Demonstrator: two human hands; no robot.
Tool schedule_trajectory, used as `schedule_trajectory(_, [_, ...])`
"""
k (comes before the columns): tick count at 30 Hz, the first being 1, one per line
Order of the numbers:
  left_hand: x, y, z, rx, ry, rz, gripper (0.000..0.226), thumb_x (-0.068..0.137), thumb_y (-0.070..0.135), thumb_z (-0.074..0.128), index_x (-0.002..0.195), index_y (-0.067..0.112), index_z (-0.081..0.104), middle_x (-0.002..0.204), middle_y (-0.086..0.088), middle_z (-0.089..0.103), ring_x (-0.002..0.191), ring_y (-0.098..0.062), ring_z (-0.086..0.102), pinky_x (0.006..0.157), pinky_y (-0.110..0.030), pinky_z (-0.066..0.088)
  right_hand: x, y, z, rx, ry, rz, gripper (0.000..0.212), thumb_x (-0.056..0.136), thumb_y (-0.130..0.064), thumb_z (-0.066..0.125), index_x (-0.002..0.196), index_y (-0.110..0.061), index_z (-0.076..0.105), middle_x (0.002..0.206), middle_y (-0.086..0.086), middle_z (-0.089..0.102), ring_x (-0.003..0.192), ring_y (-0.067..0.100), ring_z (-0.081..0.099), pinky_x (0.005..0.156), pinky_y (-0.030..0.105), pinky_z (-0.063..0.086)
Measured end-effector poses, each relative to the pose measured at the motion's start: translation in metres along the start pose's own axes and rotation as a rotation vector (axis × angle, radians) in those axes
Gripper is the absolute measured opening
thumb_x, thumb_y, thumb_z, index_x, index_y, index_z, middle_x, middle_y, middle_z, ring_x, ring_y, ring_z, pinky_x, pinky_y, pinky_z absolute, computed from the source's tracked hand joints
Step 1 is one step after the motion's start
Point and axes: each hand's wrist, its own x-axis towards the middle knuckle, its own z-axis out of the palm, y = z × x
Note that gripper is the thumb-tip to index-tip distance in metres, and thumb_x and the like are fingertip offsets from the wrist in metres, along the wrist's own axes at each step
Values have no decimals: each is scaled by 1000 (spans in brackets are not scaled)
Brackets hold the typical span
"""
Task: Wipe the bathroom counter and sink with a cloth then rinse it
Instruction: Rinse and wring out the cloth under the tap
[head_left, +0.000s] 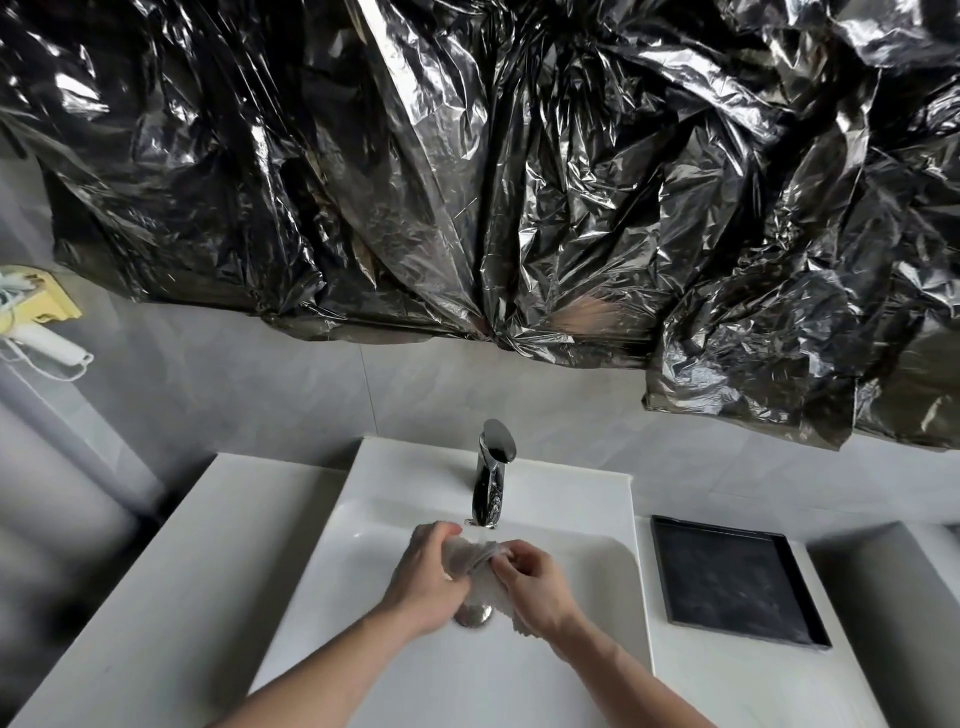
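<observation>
Both hands, left hand and right hand, grip cloth inside sink.

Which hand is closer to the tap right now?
The left hand. Its fingertips reach up beside the tap spout, while the right hand grips the cloth lower down, nearer the drain.

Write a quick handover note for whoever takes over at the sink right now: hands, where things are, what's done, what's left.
Left hand and right hand both grip the cloth over the sink basin, just below the faucet spout, above the drain.
Done: cloth is at the rinse stage.
Left: finish rinsing; whether the counter was wiped can't be confirmed.
</observation>
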Motion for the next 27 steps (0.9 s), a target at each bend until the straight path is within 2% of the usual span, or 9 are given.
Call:
schedule_trajectory(3, [0, 18, 10, -25, -25, 77, 36, 83, 29, 61, 119, 35, 60, 128, 19, 50, 113, -5, 58, 101, -27, 47, -1, -10, 3, -12, -42, -46, 14, 95, -14, 61, 92, -14, 75, 61, 0, 65, 39, 14, 51, 36, 20, 39])
schedule_trajectory(5, [2, 22, 11, -128, -41, 24, 27, 82, 31, 56, 105, 41, 66, 105, 17, 71, 94, -7, 69, 86, -30, 56, -1, -14, 1, 18, -2, -59, 15, 90, -8, 64, 94, -16, 76, 65, -1, 69, 44, 8, 55, 41, 19, 41])
schedule_trajectory(8, [5, 23, 6, -201, 42, -43, 15, 87, 30, 63, 89, 43, 68, 89, 14, 75, 82, -8, 71, 79, -31, 57, 0, -7, -4, 110, 114, -32, 28, 82, -16, 76, 107, -26, 68, 83, 0, 75, 59, 8, 64, 51, 22, 46])
schedule_trajectory(11, [7, 26, 6, -372, 49, -127, 13, 87, 26, 65, 100, 27, 69, 90, 2, 76, 87, -19, 72, 83, -35, 57, 4, 11, -5, 18, 67, -43, 43, 64, -32, 76, 106, -29, 67, 96, -7, 77, 86, 12, 70, 74, 29, 57])
schedule_trajectory(13, [8, 27, 8, -541, 4, -191, 27, 79, 35, 67, 104, 27, 66, 90, -5, 77, 87, -25, 75, 86, -45, 60, 5, 19, -2, -71, -14, -42, 48, 56, -30, 73, 103, -28, 67, 101, -10, 76, 100, 12, 68, 89, 32, 56])
schedule_trajectory(17, [9, 30, 8, -629, -54, -188, 28, 70, 49, 68, 92, 31, 66, 90, -12, 77, 90, -35, 74, 83, -54, 60, 7, 20, 7, -114, -98, -34, 49, 65, -12, 77, 111, -23, 63, 101, 4, 77, 92, 17, 74, 83, 40, 60])
schedule_trajectory(21, [7, 30, -3, -673, -21, -192, 21, 88, 37, 72, 95, 17, 70, 96, -9, 74, 84, -25, 73, 68, -42, 62, 6, 5, 13, -109, -79, -15, 25, 88, -6, 64, 108, -19, 64, 81, 2, 73, 58, 14, 67, 51, 30, 56])
schedule_trajectory(24, [6, 11, -14, -348, 164, -159, 28, 81, 47, 73, 102, 30, 67, 102, 13, 70, 83, -10, 70, 79, -38, 60, 6, -6, 9, -216, 8, -79, 27, 88, -2, 55, 90, -27, 66, 63, -12, 68, 51, -3, 59, 53, 13, 46])
schedule_trajectory(27, [-1, 2, -18, -96, 72, 6, 38, 85, 36, 65, 123, 41, 58, 122, 24, 59, 92, 2, 65, 91, -28, 53, 11, -12, 6, -348, 11, -150, 35, 80, -1, 58, 69, -34, 63, 59, -31, 64, 58, -10, 59, 56, 7, 41])
